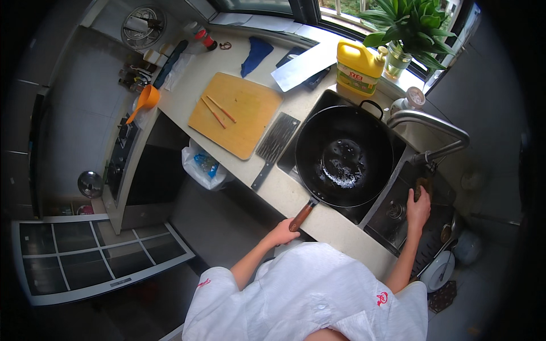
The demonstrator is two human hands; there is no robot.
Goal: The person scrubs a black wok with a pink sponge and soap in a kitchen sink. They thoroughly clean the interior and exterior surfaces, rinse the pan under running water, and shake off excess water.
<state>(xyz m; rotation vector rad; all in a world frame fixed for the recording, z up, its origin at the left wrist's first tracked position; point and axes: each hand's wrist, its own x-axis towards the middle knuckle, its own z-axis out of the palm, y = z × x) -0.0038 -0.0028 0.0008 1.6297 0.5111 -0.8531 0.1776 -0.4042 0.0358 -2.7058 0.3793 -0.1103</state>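
A black wok (344,156) with wet, shiny patches on its inside rests over the left bowl of the dark sink (378,230). My left hand (281,232) is closed around the wok's wooden handle (303,215) at the counter's front edge. Over the right bowl, below the faucet (438,126), my right hand (419,209) grips a brown scrubber (424,186); its exact kind is hard to make out. Left of the wok lies a cleaver (277,139) with a dark patterned blade.
A wooden cutting board (242,108) carries a pair of chopsticks (220,111). Behind the wok stand a yellow detergent jug (359,68) and a potted plant (401,34). A blue cloth (257,55) lies farther back. Plates (438,271) stand right of the sink; a trash bag (205,170) hangs below the counter.
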